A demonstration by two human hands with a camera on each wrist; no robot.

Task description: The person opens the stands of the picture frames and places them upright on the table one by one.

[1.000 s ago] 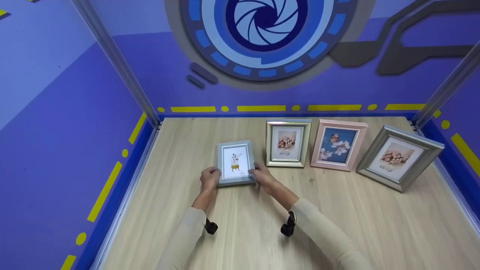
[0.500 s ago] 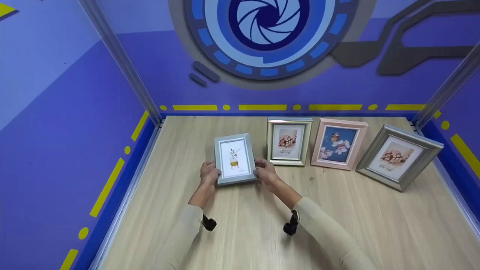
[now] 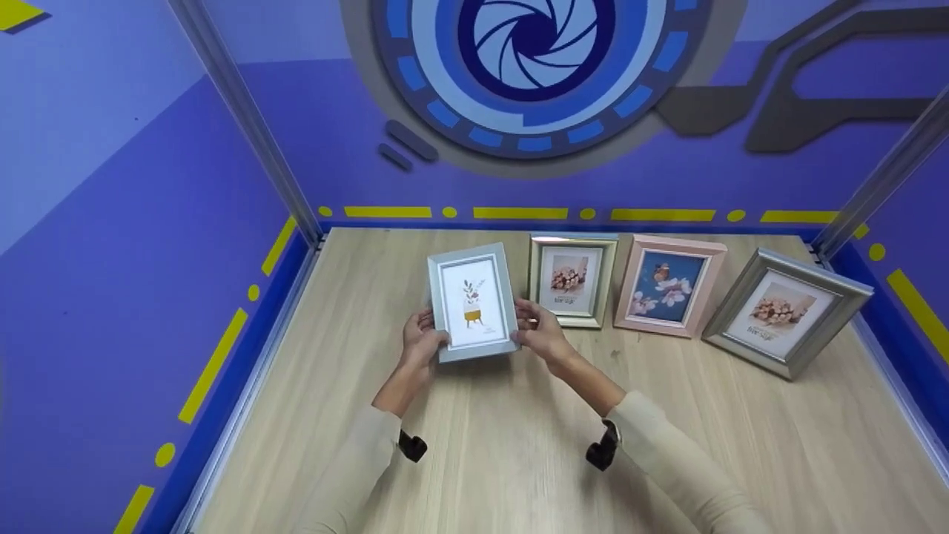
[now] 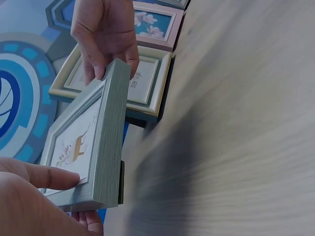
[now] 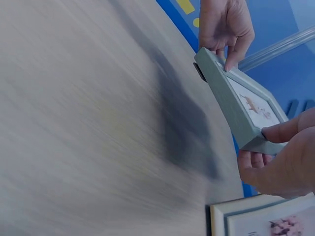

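A light blue-grey picture frame (image 3: pixel 479 355) with a plant-in-a-yellow-pot print is held up between both hands, its front tilted back toward the head camera. My left hand (image 3: pixel 422 343) grips its lower left side, with the thumb on the front and the fingers behind. At the lower right side my right hand (image 3: pixel 546 337) pinches it the same way. Both wrist views show the picture frame (image 4: pixel 112 132) raised over the table, its shadow falling on the wood. A dark piece (image 4: pixel 121 182) shows at its back edge.
To the right stand a gold picture frame (image 3: pixel 534 282), close by my right hand, a pink one (image 3: pixel 624 285) and a silver-grey one (image 3: pixel 797 363) turned at an angle. Purple printed walls (image 3: pixel 296 133) with metal corner posts (image 3: pixel 245 111) enclose the wooden table (image 3: pixel 504 460).
Both hands have lifted the blue-grey picture frame off the table, tilting it more upright and shifting it slightly right. The other picture frames have stayed in place.
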